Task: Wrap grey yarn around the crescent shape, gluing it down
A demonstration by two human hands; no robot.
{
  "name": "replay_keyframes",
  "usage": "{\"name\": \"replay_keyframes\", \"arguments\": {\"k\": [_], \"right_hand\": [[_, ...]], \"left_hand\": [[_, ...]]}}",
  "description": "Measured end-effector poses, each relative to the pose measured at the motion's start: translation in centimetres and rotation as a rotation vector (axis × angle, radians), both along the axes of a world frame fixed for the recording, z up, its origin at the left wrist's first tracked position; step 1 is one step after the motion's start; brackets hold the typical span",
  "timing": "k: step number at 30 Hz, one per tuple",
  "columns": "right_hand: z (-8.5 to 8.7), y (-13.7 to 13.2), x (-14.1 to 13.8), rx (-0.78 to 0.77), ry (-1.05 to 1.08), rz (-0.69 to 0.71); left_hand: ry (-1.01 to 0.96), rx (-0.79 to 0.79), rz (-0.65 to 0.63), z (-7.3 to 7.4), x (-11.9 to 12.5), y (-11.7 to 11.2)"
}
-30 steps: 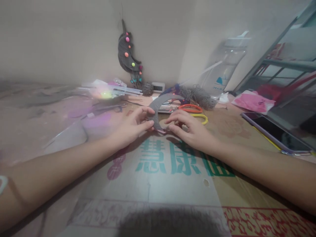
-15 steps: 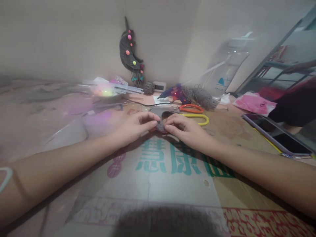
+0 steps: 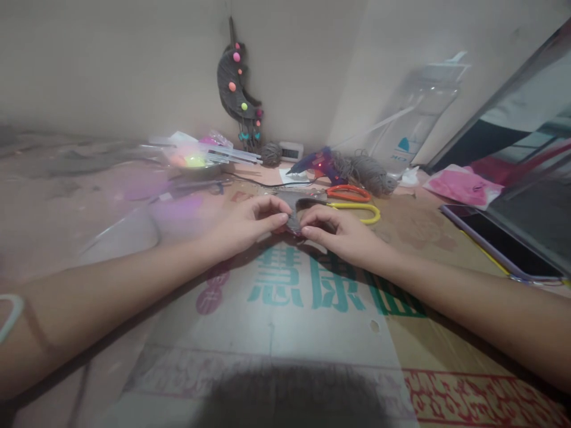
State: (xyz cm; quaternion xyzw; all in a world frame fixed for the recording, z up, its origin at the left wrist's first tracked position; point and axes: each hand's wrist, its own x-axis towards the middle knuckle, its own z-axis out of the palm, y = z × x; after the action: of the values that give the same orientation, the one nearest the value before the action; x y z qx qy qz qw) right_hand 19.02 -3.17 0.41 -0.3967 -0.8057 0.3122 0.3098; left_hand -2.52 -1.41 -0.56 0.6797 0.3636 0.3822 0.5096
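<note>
Between my hands, low over the cardboard, is a small grey piece (image 3: pixel 293 221) that looks wrapped in yarn; my fingers cover part of it. My left hand (image 3: pixel 261 221) pinches its left side with thumb and forefinger. On the opposite edge, the thumb and fingertips of my right hand (image 3: pixel 334 230) are closed. Just beyond my right hand lie scissors with a yellow handle (image 3: pixel 372 213) and an orange handle (image 3: pixel 350 192). Behind them rest a blue glue gun (image 3: pixel 319 165) with a red light and a grey yarn skein (image 3: pixel 368 172).
Printed cardboard (image 3: pixel 285 333) covers the table. A crescent ornament with pompoms (image 3: pixel 229 89) hangs on the wall. Toward the back are glue sticks (image 3: pixel 236 154), a small yarn ball (image 3: pixel 270 154), a digital timer (image 3: pixel 291 151) and a clear bottle (image 3: pixel 419 119). A phone (image 3: pixel 504 241) lies right.
The view has shifted slightly. Both hands keep their pinch on the grey piece, with little visible movement. The person's arm and dark clothing at the far right no longer show as before.
</note>
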Motion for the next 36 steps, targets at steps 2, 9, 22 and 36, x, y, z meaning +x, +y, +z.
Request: {"name": "replay_keyframes", "arguments": {"k": [2,9,22,36], "right_hand": [[-0.06,0.07,0.05,0.010,0.002,0.010],[-0.30,0.34,0.18,0.056,-0.002,0.037],[-0.15,0.19,-0.01,0.091,-0.049,0.049],[-0.06,-0.07,-0.12,0.008,-0.025,0.013]], "left_hand": [[0.020,0.029,-0.011,-0.14,-0.08,0.13],[0.062,0.027,-0.054,-0.52,-0.06,0.32],[0.030,-0.021,-0.068,-0.59,0.12,0.25],[0.034,-0.095,-0.022,0.04,-0.08,0.09]]}}
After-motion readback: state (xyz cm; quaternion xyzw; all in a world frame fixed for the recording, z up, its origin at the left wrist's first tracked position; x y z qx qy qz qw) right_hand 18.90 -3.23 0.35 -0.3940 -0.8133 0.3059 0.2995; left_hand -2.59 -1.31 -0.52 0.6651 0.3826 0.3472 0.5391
